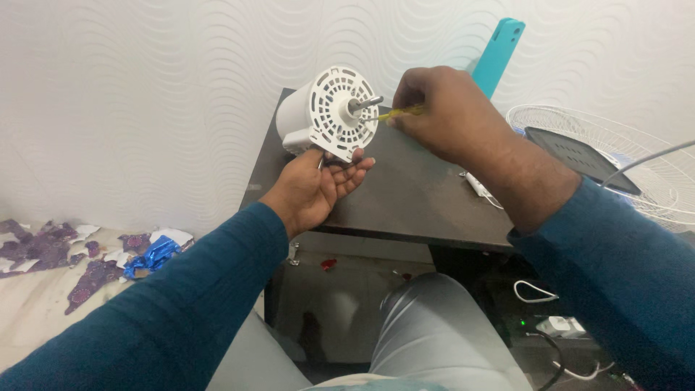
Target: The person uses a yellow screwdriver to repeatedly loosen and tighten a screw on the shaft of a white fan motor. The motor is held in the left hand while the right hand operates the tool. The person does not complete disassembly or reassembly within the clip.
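Observation:
A white fan motor housing [329,112] with a slotted round face and a metal shaft [365,103] stands at the near left part of a dark brown table [413,195]. My left hand [318,188] cups the housing from below, palm up. My right hand [441,108] grips a yellow-handled screwdriver [402,112], its tip pointing at the housing's face just below the shaft.
A teal fan blade [497,54] leans against the white textured wall behind my right hand. A white wire fan guard [622,156] with a dark tablet-like slab [579,156] lies at the right. A white cable piece [478,186] rests on the table. Torn wrapping scraps [87,253] litter the floor at left.

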